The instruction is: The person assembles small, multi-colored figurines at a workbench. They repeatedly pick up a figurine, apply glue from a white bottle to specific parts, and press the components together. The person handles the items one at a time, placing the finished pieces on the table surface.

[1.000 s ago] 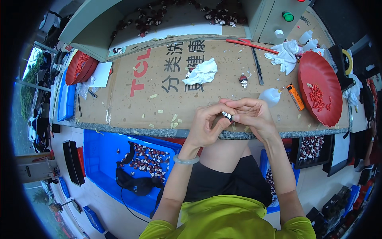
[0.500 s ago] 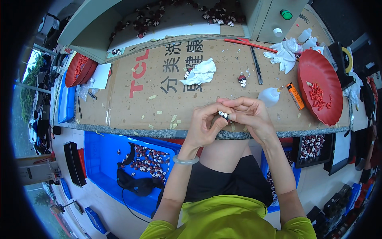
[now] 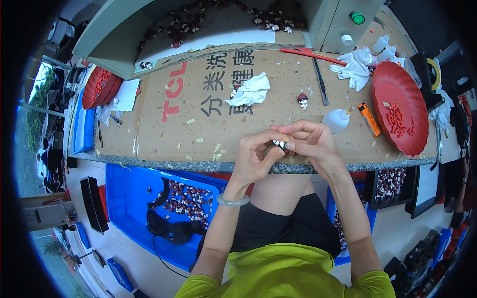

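Close to the front edge of the cardboard-covered bench (image 3: 164,136), my two hands meet around one small figurine (image 3: 279,144) with white and dark parts. My left hand (image 3: 258,151) pinches it between thumb and fingers; a pale bangle circles that wrist. From the other side, my right hand (image 3: 314,146) grips the same piece with thumb and forefinger. Fingers cover most of it. Beyond my right hand a finished-looking figurine (image 3: 302,101) with dark red hair stands upright. A white squeeze bottle (image 3: 336,120) sits just right of that hand.
At right lie an orange glue tube (image 3: 368,119) and a red scalloped dish (image 3: 417,131) holding small red pieces. A crumpled tissue (image 3: 251,90) rests mid-bench; a black pen-like tool (image 3: 320,82) lies behind. Below left is a blue bin (image 3: 129,218) with many figurine parts. A grey cabinet (image 3: 114,37) stands behind.
Both hands keep nearly the same place and grip. The figurine between the fingers looks slightly turned or lowered. Everything on the bench stays where it was.
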Available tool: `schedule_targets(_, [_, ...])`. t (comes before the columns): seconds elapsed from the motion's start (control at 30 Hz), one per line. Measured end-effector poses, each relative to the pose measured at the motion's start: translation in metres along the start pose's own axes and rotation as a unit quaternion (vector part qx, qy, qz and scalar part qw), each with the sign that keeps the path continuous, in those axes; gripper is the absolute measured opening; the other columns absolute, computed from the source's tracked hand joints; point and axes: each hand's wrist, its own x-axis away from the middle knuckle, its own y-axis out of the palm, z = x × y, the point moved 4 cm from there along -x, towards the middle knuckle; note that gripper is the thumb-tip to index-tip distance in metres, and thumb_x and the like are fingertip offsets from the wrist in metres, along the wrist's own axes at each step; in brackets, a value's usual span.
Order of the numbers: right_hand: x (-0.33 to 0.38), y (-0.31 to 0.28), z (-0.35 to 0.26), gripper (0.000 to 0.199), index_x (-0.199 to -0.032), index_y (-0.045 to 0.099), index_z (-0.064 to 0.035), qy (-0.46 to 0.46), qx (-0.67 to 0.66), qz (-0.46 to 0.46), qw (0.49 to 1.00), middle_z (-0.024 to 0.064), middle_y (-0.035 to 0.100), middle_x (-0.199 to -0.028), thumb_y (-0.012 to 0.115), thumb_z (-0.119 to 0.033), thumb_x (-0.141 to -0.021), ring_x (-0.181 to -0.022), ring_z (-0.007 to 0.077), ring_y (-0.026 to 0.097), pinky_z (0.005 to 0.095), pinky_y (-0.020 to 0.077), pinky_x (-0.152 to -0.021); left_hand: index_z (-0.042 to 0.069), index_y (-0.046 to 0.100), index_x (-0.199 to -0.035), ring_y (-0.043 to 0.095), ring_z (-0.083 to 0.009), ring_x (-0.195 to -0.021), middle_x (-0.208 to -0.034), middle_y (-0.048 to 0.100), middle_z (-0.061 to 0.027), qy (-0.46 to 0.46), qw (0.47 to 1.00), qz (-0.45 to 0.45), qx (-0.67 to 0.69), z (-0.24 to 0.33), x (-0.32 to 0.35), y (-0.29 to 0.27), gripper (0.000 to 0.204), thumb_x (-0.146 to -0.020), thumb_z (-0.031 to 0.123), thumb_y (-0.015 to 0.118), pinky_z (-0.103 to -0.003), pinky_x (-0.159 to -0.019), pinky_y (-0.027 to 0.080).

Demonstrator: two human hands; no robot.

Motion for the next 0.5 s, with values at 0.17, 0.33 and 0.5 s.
schedule_targets(0.17, [-0.002, -0.001, 0.002, 0.025, -0.11, 0.061, 0.0058, 0.0, 0.013, 0.004, 1.0, 0.0175, 0.062, -0.118, 0.064, 0.0, -0.085, -0.099, 0.0175, 0.065, 0.0286, 0.0564, -0.083, -0.007, 0.062, -0.096, 0.061, -0.0128, -0.081, -0.09, 0.064, -0.0102, 0.032, 0.999, 0.029, -0.017, -0.001, -0.001, 0.001, 0.032, -0.09, 0.024, 0.066, -0.023, -0.067, 0.049])
schedule_targets(0.33, [-0.003, 0.001, 0.0, 0.025, -0.108, 0.061, 0.006, -0.006, -0.001, -0.002, 1.0, 0.0185, 0.061, -0.12, 0.063, 0.002, -0.084, -0.101, 0.0186, 0.065, 0.0305, 0.0562, -0.085, -0.007, 0.061, -0.097, 0.06, -0.0145, -0.086, -0.092, 0.063, -0.011, 0.044, 0.999, 0.002, -0.007, 0.0, -0.003, 0.0, 0.028, -0.09, 0.02, 0.066, -0.026, -0.074, 0.049])
schedule_targets(0.5, [-0.005, 0.01, -0.005, 0.03, -0.109, 0.061, 0.005, -0.008, 0.008, -0.022, 1.0, 0.0223, 0.058, -0.124, 0.065, 0.004, -0.079, -0.107, 0.0206, 0.062, 0.0324, 0.0498, -0.093, -0.007, 0.061, -0.097, 0.059, -0.0148, -0.085, -0.092, 0.062, -0.0117, 0.071, 0.997, 0.004, -0.007, 0.0, 0.002, -0.005, 0.027, -0.09, 0.018, 0.065, -0.026, -0.074, 0.048])
